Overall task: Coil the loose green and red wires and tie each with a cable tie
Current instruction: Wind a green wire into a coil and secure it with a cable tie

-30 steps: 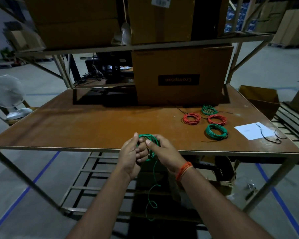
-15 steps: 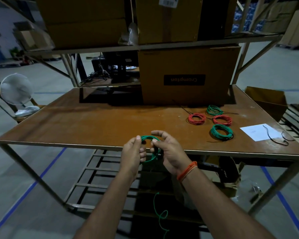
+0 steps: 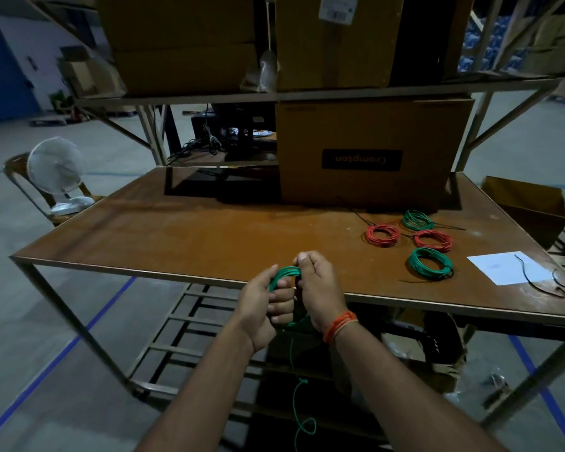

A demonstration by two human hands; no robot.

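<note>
Green and red coils (image 3: 431, 263), four in all, lie finished on the tabletop (image 3: 209, 236). Your left hand (image 3: 264, 304) and right hand (image 3: 320, 288) grip a green coil (image 3: 286, 273); its tail (image 3: 296, 399) remains unwound.

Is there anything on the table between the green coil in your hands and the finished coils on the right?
Nothing visible. Both hands, left and right, grip the green coil at the table's near edge; bare tabletop lies between it and the nearest finished green coil.
</note>
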